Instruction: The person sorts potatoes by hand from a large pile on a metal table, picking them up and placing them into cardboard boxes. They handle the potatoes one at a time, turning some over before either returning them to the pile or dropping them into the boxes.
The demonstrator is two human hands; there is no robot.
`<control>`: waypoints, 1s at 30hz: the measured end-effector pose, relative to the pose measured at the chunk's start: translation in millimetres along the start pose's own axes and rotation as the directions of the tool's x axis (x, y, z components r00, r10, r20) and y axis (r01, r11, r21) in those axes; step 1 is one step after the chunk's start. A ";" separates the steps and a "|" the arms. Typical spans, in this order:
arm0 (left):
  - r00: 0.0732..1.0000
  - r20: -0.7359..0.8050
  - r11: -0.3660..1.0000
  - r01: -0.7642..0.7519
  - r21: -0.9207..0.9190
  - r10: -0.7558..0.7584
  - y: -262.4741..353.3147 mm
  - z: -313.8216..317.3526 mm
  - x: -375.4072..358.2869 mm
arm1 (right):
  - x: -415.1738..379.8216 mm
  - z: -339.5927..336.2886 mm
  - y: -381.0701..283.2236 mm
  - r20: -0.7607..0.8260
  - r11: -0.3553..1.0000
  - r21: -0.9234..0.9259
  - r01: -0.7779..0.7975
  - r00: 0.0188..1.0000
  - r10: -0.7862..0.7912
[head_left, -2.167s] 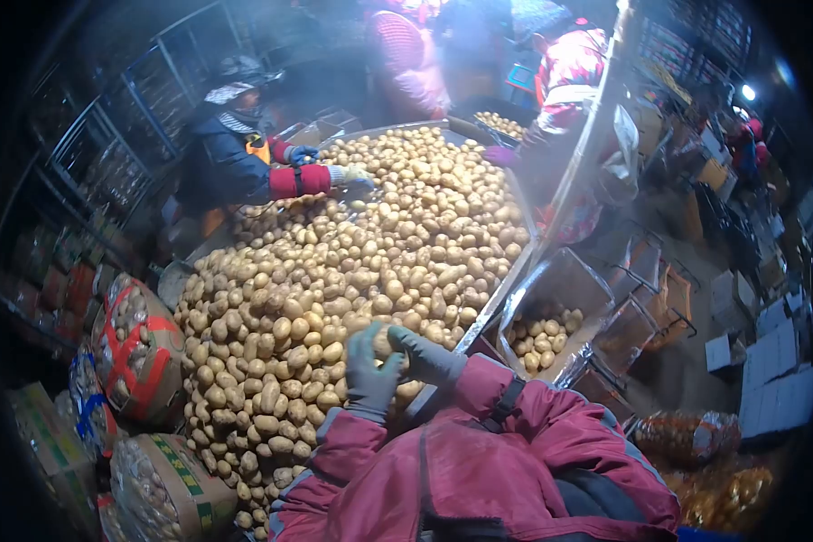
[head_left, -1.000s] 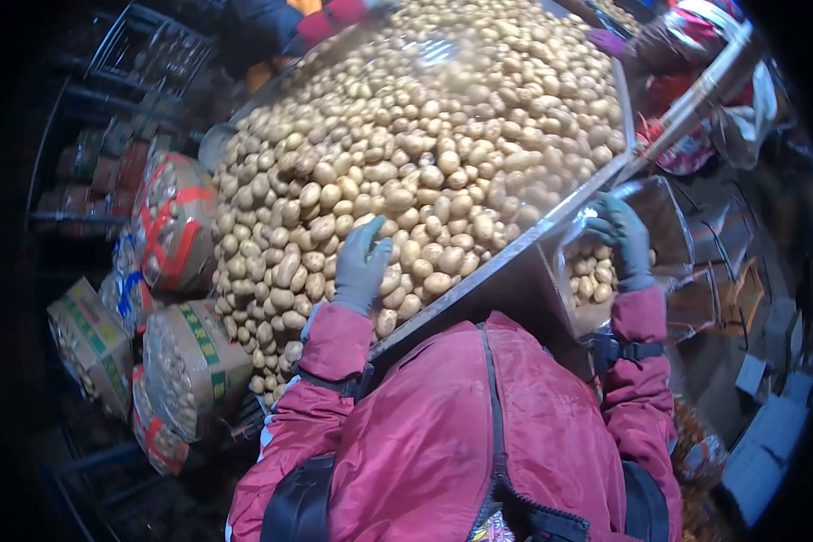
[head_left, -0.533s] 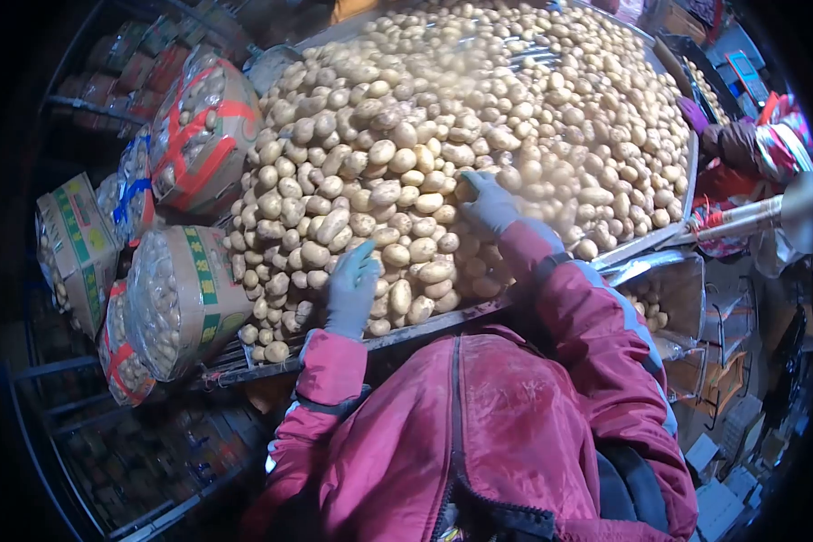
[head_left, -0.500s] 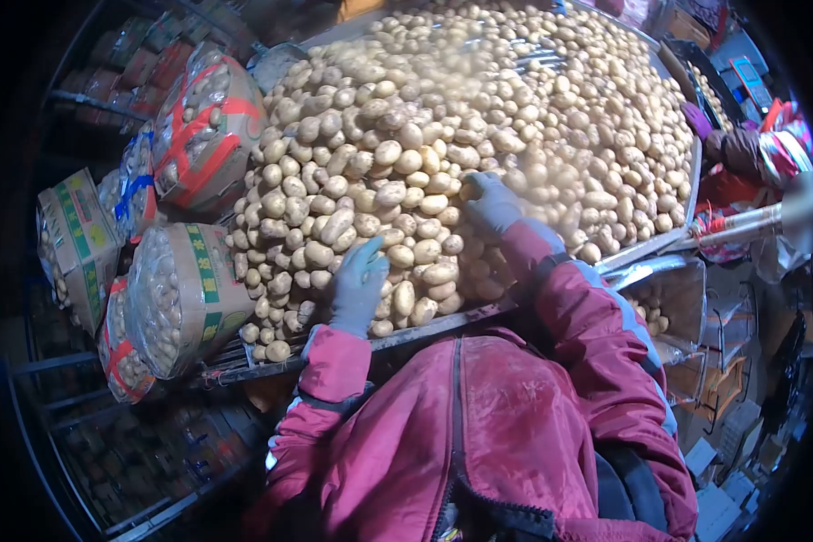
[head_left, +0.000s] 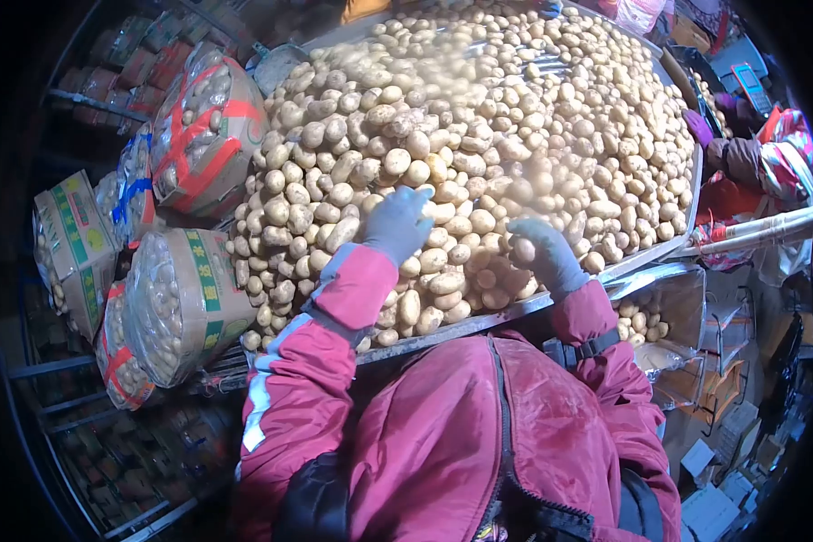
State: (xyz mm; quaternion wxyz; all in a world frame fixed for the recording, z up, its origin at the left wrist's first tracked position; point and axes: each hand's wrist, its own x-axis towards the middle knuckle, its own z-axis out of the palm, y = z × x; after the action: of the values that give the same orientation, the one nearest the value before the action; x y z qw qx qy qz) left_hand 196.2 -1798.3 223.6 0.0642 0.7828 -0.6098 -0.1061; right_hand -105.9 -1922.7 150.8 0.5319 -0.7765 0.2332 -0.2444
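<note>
A large heap of pale potatoes fills the sorting table. My left hand, in a grey-blue glove, reaches into the middle of the heap; its fingers are bent around a potato that is mostly hidden. Nearer the table's front edge, my right hand, gloved alike, curls over a potato at its fingertips. Other potatoes lie close around both hands.
Plastic-covered potato boxes stand to the left, some with red tape. A metal rim edges the table. Below it on the right sits an open box holding potatoes. Another person's sleeve shows at the right.
My left hand has moved forward and right, deeper over the heap. My right hand has drawn back toward the front edge and to the right, with a potato at its fingers.
</note>
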 end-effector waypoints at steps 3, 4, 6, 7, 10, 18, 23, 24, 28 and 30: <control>0.985 -0.076 0.988 -0.155 -0.021 0.153 13.4 3.8 3.8 | -8.6 7.0 -8.2 -0.081 0.937 0.335 -0.101 0.987 0.135; 0.972 -0.152 0.980 -0.190 -0.058 0.180 16.6 5.7 7.8 | -12.1 7.9 -6.3 0.002 0.678 0.681 -0.277 0.926 0.377; 0.963 -0.242 0.989 -0.139 -0.057 0.121 9.8 13.3 25.6 | -19.3 3.5 0.9 -0.115 0.949 0.306 -0.076 0.987 0.116; 0.964 -0.264 0.997 -0.024 -0.072 0.004 6.3 11.9 30.9 | -22.2 -1.7 -5.5 -0.067 0.834 0.481 -0.270 0.937 0.342; 0.964 -0.256 0.997 0.067 -0.037 -0.074 -4.3 20.2 46.7 | -39.9 -7.8 -11.2 -0.122 0.997 -0.031 -0.067 0.991 0.063; 0.992 -0.123 0.970 0.020 0.244 0.011 -18.3 30.7 75.0 | -56.2 -16.4 -14.8 -0.156 0.998 -0.069 -0.005 0.988 -0.005; 0.972 0.166 0.209 0.200 -0.957 -0.168 42.2 -9.3 49.0 | -50.9 -14.1 -22.5 0.004 0.836 0.453 -0.310 0.938 0.346; 0.969 0.233 -0.100 0.224 -0.969 -0.086 59.7 -7.6 42.7 | -46.1 -12.5 -24.5 0.112 0.581 0.716 -0.388 0.885 0.453; 0.974 0.186 0.176 0.162 -0.971 0.127 141.8 18.3 2.6 | -36.5 -9.5 -37.6 0.249 0.230 0.872 -0.432 0.797 0.551; 0.956 -0.054 0.713 -0.251 -0.655 0.287 175.0 26.8 -17.9 | -44.3 8.6 7.1 0.020 0.392 0.893 -0.223 0.887 0.461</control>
State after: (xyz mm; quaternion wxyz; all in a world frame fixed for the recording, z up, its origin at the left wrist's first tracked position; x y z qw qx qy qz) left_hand 20.7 -1823.6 239.5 0.3332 0.6103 -0.6423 -0.3223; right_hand -135.3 -1891.3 135.6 0.8598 -0.2929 0.2903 -0.3012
